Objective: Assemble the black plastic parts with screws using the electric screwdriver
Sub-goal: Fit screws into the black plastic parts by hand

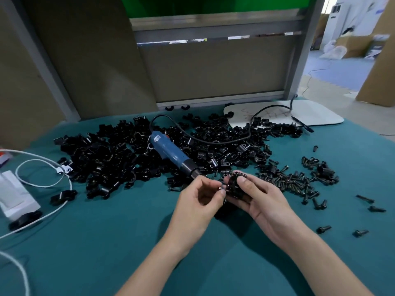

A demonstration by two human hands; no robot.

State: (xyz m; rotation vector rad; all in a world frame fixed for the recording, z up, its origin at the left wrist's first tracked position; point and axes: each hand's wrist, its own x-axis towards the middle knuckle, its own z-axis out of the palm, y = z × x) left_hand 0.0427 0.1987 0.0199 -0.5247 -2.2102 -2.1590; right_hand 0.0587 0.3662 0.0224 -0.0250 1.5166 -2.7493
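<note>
My right hand [259, 198] grips a black plastic part [234, 185] just above the green cloth, thumb on top of it. My left hand [199, 201] pinches a small screw [222, 190] at the part's left side. The blue electric screwdriver [171, 151] lies on the big heap of black plastic parts [119, 157] behind my hands, its black tip pointing toward my left fingers. A pile of black screws [299, 180] lies to the right of my right hand.
A white cable [42, 184] loops at the left next to a white box [15, 195]. A white board [310, 114] with a black pen lies at the back right. Loose screws [363, 231] are scattered at the right. A grey panel stands behind the table.
</note>
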